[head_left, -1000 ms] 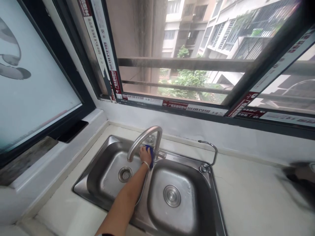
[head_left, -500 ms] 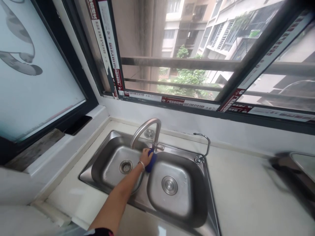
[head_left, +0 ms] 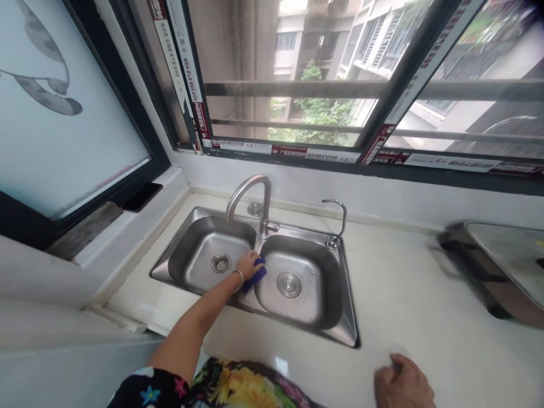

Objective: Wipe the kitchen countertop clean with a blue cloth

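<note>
My left hand [head_left: 247,264] is closed on a blue cloth [head_left: 255,276], pressing it onto the divider between the two basins of a steel double sink [head_left: 351,333]. Fingers and palm cover part of the cloth. Behind the hand, at the sink's back edge, rises a curved faucet [head_left: 266,207]. Low on the right, my right hand [head_left: 403,381] is over the counter with its fingers curled in, and I see nothing in it.
A slim bent spout [head_left: 343,218] stands at the sink's back right corner. On the pale counter [head_left: 395,283] to the right sits a brown electric pan with a glass lid [head_left: 488,283]. A dark flat object [head_left: 142,196] lies on the left ledge, below the window.
My left hand has drawn the blue cloth forward along the divider, away from the faucet. My right hand has come into view at the lower right. The camera view has shifted.
</note>
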